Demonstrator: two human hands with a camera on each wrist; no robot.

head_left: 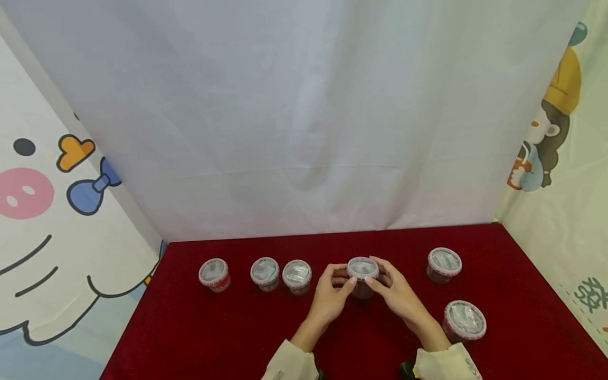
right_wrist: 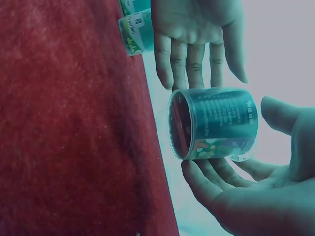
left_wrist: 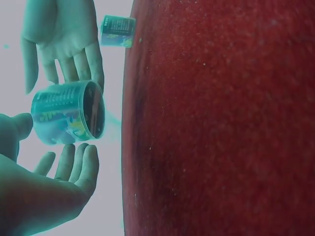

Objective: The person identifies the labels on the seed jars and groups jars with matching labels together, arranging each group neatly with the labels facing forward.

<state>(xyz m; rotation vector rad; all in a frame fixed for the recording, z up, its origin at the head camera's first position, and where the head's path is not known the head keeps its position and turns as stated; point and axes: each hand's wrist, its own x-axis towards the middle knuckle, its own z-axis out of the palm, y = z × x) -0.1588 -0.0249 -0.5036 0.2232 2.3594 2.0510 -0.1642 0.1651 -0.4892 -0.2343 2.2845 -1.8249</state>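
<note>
Between both hands is a small, round, clear-sided tub with a pale lid and a printed label. My left hand holds its left side, and my right hand holds the right, thumbs toward me and fingers reaching round behind. The left wrist view shows the tub raised off the cloth, its dark base exposed. Seen from the right wrist, the same tub has rows of small print above a colourful picture, with fingertips of both hands right at its wall.
Left of the hands stand three similar lidded tubs: one far left, a middle one and a near one. On the right are a back tub and a front tub. A pale curtain hangs behind the red cloth.
</note>
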